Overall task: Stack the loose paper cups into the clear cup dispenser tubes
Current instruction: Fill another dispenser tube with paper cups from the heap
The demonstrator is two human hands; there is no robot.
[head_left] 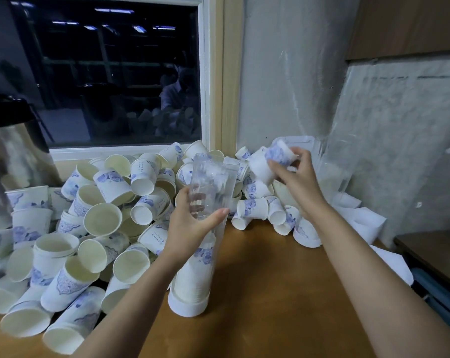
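Clear dispenser tube [211, 187]: upright near the front of the worktop [270, 293], white base [187, 304] down, open mouth up. The lower part holds a nested stack of cups [192, 277]; I cannot count them through the plastic.
My left grip [192, 224]: fingers and thumb wrapped round the tube at mid-height.
My right grip [297, 177]: raised to the right of the tube's mouth, pinching a blue-printed paper cup [279, 154], which is blurred. I cannot tell whether the white cup just beside it is also held.
Loose cups [102, 210]: heaped from the left edge to the wall corner, many on their sides.
Second clear tube [331, 164]: against the wall, faint.
Metal urn [14, 161]: cut off at left.
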